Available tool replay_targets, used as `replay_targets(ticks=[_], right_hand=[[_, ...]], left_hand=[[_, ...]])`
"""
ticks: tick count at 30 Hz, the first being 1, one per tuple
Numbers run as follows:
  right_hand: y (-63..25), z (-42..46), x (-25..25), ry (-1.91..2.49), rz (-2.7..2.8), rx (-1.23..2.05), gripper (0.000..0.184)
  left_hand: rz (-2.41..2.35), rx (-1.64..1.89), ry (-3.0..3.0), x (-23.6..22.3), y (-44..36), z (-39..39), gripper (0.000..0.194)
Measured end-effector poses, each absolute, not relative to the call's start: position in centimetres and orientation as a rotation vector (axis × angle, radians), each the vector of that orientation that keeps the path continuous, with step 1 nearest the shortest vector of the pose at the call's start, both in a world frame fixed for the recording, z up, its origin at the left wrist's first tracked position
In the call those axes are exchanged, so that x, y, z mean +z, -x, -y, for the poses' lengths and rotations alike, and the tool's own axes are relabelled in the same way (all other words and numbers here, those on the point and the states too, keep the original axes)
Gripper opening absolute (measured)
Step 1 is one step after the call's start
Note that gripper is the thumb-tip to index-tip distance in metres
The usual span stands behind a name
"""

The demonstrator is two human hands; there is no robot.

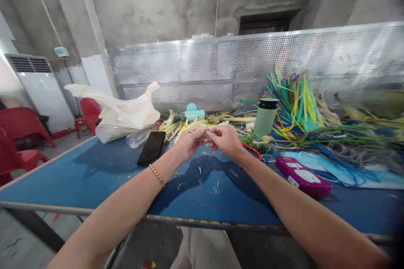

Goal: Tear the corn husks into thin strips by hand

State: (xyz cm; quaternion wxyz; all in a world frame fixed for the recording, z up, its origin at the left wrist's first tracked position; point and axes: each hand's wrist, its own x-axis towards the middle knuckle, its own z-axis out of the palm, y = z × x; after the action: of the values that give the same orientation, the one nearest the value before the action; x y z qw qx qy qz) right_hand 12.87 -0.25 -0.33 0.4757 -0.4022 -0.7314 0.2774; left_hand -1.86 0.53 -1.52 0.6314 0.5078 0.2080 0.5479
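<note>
Above the blue table [113, 180], my left hand [189, 143] and my right hand [225, 139] meet at the fingertips. Both are closed in a pinch around something small, pale and thin that the fingers mostly hide. I cannot make out what it is. A gold bead bracelet [157, 175] circles my left wrist. Just behind the hands lie pale dried husk strips [172, 126]. Small scraps [200, 170] are scattered on the tabletop below them.
Left of my hands are a black phone [151, 148], a clear plastic bottle [139, 136] and a white plastic bag [126, 113]. To the right stand a green jar [266, 117], a purple box [302, 178], colourful strips [299, 105] and coiled cords [350, 151]. A perforated metal panel [205, 67] rises behind.
</note>
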Motion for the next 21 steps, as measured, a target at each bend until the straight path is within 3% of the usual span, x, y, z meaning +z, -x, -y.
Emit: replay_targets(ticks=[7, 14, 21], right_hand=[[-12.6, 0.8, 0.1, 1.024, 1.730, 0.693, 0.017], [-12.3, 1.2, 0.3, 0.883, 1.455, 1.130, 0.019], [-12.3, 1.6, 0.6, 0.799, 1.348, 1.338, 0.012]], left_hand=[[-0.451, 1.285, -1.216, -1.5, 1.8, -0.6, 0.024], [-0.491, 1.325, -1.265, -0.9, 2.1, -0.6, 0.023], [-0.420, 1.310, -1.284, -0.6, 1.9, -0.4, 0.022]])
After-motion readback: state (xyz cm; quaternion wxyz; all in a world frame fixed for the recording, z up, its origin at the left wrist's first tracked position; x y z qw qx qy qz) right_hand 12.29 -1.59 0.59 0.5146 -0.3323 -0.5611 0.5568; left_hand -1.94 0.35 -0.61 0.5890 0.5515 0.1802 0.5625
